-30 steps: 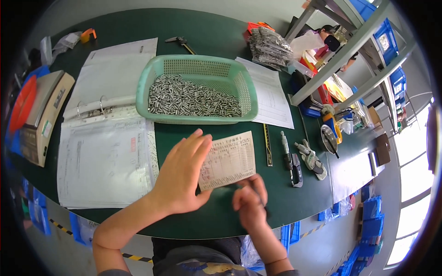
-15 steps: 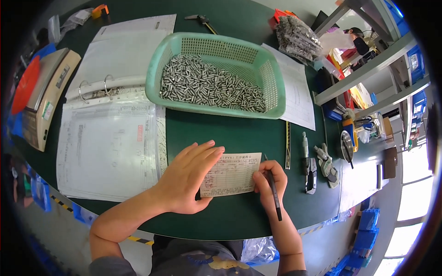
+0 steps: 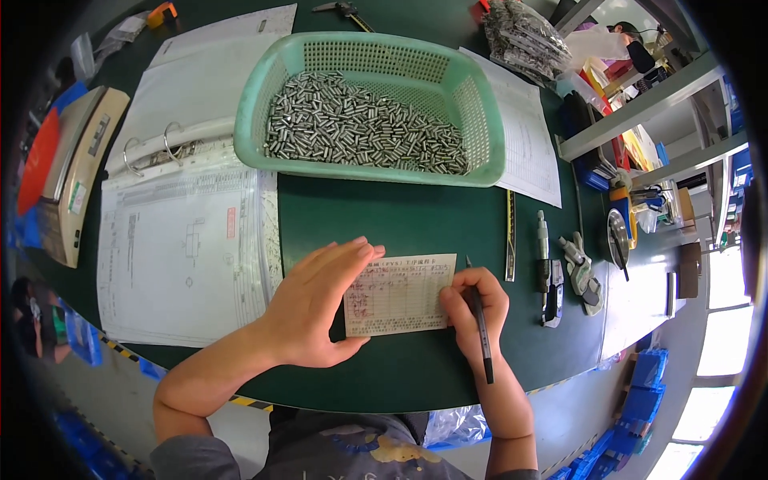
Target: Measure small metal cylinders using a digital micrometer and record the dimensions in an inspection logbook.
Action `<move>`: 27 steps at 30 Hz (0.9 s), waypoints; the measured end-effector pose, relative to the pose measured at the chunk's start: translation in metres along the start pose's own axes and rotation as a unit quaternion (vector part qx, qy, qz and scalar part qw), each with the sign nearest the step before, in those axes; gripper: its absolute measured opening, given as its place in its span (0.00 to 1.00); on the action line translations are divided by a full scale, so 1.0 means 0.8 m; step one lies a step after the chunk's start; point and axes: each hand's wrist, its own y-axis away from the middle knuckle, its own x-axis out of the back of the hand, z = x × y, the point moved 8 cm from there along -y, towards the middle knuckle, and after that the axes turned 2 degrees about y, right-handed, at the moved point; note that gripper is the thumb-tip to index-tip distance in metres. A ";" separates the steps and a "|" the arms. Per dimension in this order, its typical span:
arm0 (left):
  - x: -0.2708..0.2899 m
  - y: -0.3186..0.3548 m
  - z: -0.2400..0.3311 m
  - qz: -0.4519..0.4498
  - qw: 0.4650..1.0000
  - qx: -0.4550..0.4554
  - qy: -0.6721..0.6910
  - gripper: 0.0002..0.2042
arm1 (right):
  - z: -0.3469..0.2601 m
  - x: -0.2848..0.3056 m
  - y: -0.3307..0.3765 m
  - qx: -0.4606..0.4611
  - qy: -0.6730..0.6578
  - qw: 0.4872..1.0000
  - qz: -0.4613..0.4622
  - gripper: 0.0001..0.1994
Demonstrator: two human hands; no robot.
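A small printed card (image 3: 404, 296) with table lines and red handwriting lies between my hands on the green table. My left hand (image 3: 316, 300) is open, its fingers stretched out together and its thumb apart, at the card's left edge. It covers part of that edge. My right hand (image 3: 478, 308) is closed around a black pen (image 3: 483, 336), whose back end slants toward me. Its thumb and fingertips also touch the card's right edge. Beyond the card stands a green perforated plastic basket (image 3: 372, 178) holding many small metal pins (image 3: 360, 124).
An open ring binder (image 3: 188, 256) with drawings lies left, beside a scale (image 3: 92, 160). At right are a steel ruler (image 3: 510, 240), a micrometer (image 3: 550, 272), another hand gauge (image 3: 582, 276) and a metal bowl (image 3: 617, 238). Bagged parts (image 3: 524, 40) and a grey rack (image 3: 640, 108) stand far right.
The view has shifted slightly, so the basket sits higher and looks larger. My left hand has moved a little left against the card. The right hand still holds the pen at the card's edge.
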 end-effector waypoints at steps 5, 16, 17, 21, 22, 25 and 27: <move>-0.004 -0.002 -0.002 -0.039 0.999 0.023 0.003 0.44 | -0.003 0.000 -0.001 -0.008 -0.021 1.000 -0.002 0.04; -0.005 0.001 0.001 -0.024 0.999 -0.013 0.026 0.47 | -0.001 0.000 -0.002 -0.011 -0.026 1.000 0.001 0.04; -0.003 0.002 0.002 -0.016 0.999 -0.023 0.028 0.47 | -0.002 0.000 -0.002 -0.007 -0.025 1.000 0.001 0.04; -0.002 0.002 0.005 -0.006 0.999 -0.040 0.029 0.46 | -0.001 0.000 -0.002 -0.012 -0.032 0.999 0.000 0.04; -0.002 0.002 0.006 -0.006 0.999 -0.041 0.029 0.46 | -0.001 0.000 -0.002 -0.012 -0.033 0.999 -0.002 0.03; -0.002 0.001 0.006 -0.006 0.999 -0.043 0.028 0.46 | 0.001 0.000 -0.002 -0.015 -0.032 0.999 -0.002 0.04; -0.003 0.001 0.006 -0.007 0.999 -0.038 0.020 0.46 | 0.002 0.000 -0.002 -0.019 -0.030 0.999 -0.002 0.04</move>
